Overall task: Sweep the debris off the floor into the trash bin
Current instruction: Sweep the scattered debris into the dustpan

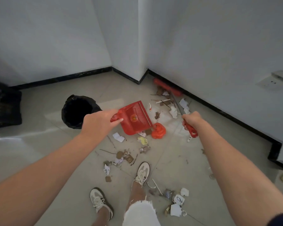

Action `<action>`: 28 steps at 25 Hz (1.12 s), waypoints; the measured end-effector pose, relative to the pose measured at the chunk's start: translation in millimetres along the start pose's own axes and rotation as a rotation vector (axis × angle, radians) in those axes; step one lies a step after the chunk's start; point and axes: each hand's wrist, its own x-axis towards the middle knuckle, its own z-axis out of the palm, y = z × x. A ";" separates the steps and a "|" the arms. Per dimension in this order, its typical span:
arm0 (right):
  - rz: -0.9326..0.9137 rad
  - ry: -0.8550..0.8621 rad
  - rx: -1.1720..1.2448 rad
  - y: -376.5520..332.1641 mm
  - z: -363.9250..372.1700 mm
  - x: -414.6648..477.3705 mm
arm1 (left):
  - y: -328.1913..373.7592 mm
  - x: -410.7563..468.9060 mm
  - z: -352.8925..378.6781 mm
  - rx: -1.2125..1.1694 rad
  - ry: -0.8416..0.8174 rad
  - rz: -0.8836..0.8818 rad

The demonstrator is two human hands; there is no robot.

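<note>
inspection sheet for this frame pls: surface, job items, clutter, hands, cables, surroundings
Surface: grey tiled floor, littered from the wall corner down to the person's feet.
Job's things: red dustpan held tilted above the floor; red broom with its head at the baseboard; trash bin lined with a black bag, open, left of the dustpan.
Clutter: crumpled paper, cardboard bits and sticks; an orange plastic bag beside the dustpan; another paper pile near the right shoe.
Hands: left hand closed on the dustpan handle; right hand closed on the broom handle.
Cables: nothing seen.
Surroundings: white walls, black baseboard, wall socket, black crate at far left.
</note>
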 end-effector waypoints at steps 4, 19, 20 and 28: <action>0.127 -0.041 -0.088 8.9 19.2 42.1 | -19.4 -4.9 -5.5 -0.176 -0.090 -0.208; 0.234 -0.205 -0.335 169.0 88.4 -176.9 | -94.9 -81.4 -52.1 -0.158 -0.215 -0.092; 0.228 -0.196 -0.305 175.0 95.0 -192.5 | -98.7 -96.8 -52.3 -0.154 -0.220 -0.024; 0.254 -0.035 0.119 163.9 58.0 -224.9 | -112.9 -108.6 -67.9 -0.068 -0.107 0.114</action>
